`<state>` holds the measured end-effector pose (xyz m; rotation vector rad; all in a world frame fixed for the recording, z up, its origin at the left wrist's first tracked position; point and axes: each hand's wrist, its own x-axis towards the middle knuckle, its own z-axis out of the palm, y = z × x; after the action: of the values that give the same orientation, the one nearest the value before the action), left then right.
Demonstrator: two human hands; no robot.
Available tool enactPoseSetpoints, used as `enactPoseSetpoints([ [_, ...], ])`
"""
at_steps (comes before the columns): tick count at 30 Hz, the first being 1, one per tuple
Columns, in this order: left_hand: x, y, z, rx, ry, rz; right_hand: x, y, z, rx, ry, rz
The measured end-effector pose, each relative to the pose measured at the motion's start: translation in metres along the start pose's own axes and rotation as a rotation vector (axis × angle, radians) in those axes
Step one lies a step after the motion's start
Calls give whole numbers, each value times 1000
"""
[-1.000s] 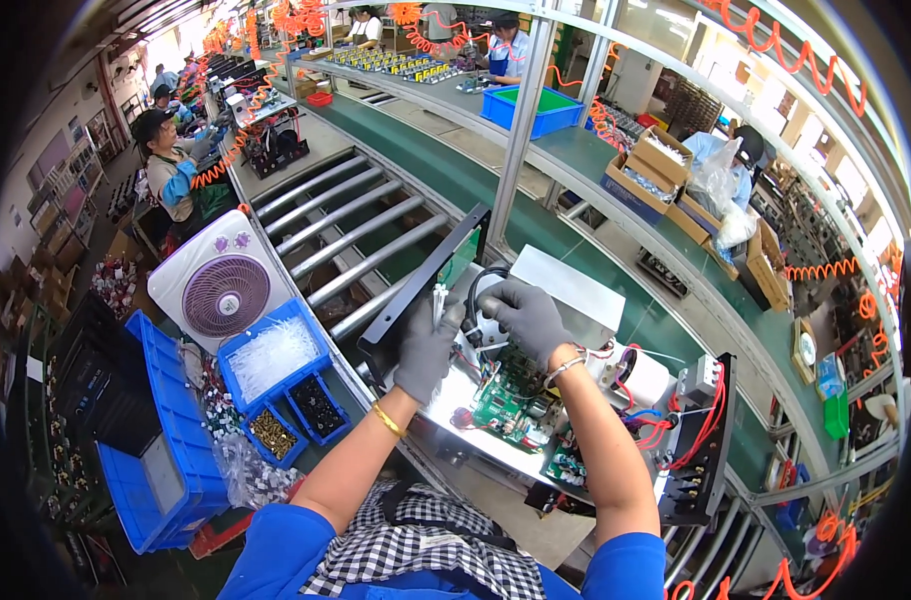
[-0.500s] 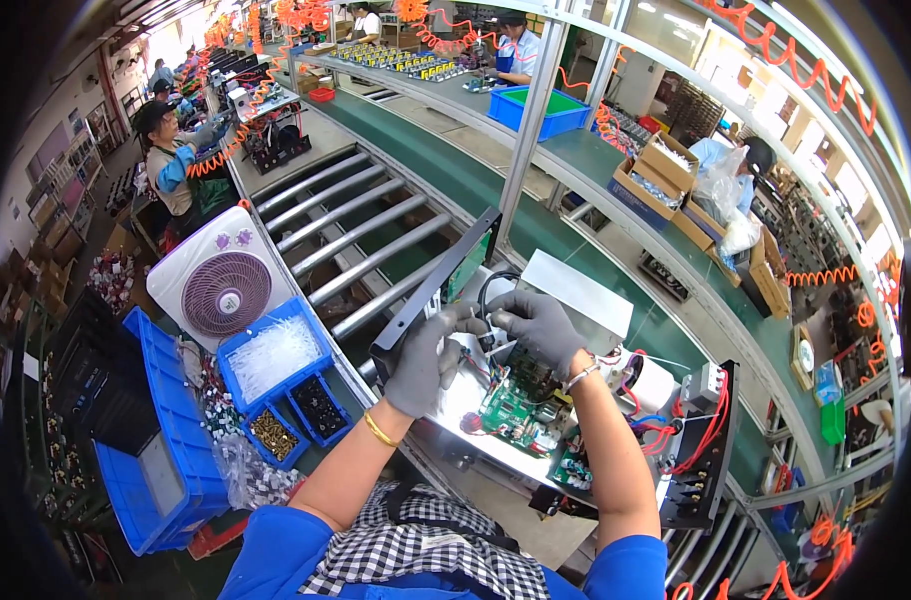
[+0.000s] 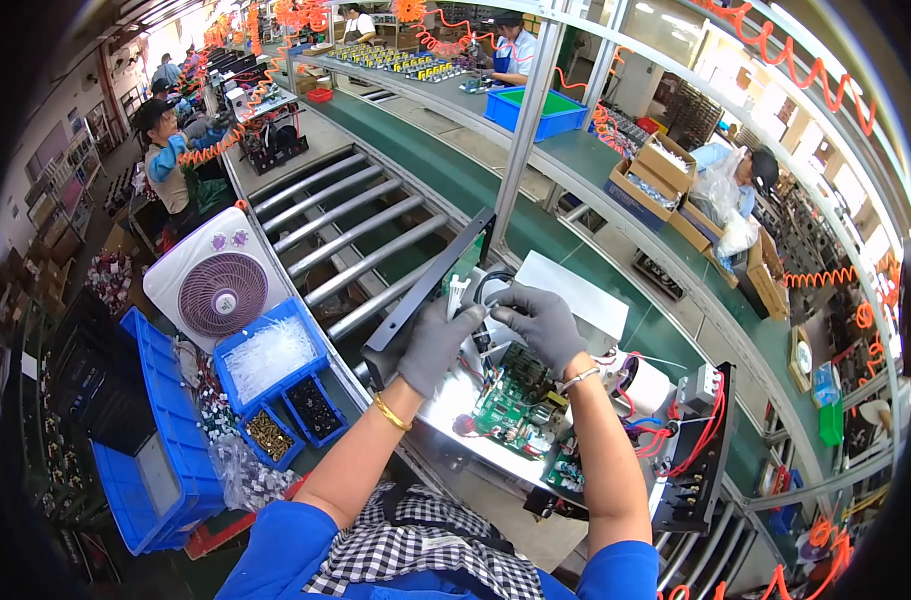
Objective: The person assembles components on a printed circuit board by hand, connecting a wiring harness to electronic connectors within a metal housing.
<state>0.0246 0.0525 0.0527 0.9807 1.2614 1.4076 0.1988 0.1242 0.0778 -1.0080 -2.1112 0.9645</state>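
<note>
My left hand [image 3: 438, 348], in a grey glove, is closed on a few white cable ties [image 3: 457, 292] whose ends stick up above the fingers. Close to its fingertips, my right hand [image 3: 542, 326], also gloved in grey, pinches beside a looped black cable [image 3: 488, 283]; what lies between its fingers is too small to make out. Both hands are over an uncovered metal chassis [image 3: 448, 408] with a black end panel [image 3: 431, 290] at its left. Inside sit a green circuit board [image 3: 506, 408] and a white metal box [image 3: 568, 296], with red wires [image 3: 711, 425] at the right.
Left of the chassis are blue bins of white strips [image 3: 274, 358], black parts [image 3: 315, 405] and brass pieces [image 3: 269, 437], with a purple-and-white fan [image 3: 223, 292] behind. A roller conveyor [image 3: 361, 240] runs beyond; a metal post [image 3: 526, 130] rises past the chassis. Co-workers work farther off.
My left hand has turned slightly, and the white cable ties now stand up out of it. The right hand stays pinched near the black cable, shifted only a little.
</note>
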Motion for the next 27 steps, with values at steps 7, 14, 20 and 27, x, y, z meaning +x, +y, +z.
enactPoseSetpoints([
  [7,-1,4,2,-8,8,-7,1,4,-3,66,-31,44],
  [14,-1,7,-2,-13,-26,-50,3,4,-3,87,-65,70],
  [20,2,7,-4,-104,-34,-89,10,8,-4,139,-126,91],
  [27,5,3,-6,-74,-58,-90,10,5,-2,157,-133,55],
])
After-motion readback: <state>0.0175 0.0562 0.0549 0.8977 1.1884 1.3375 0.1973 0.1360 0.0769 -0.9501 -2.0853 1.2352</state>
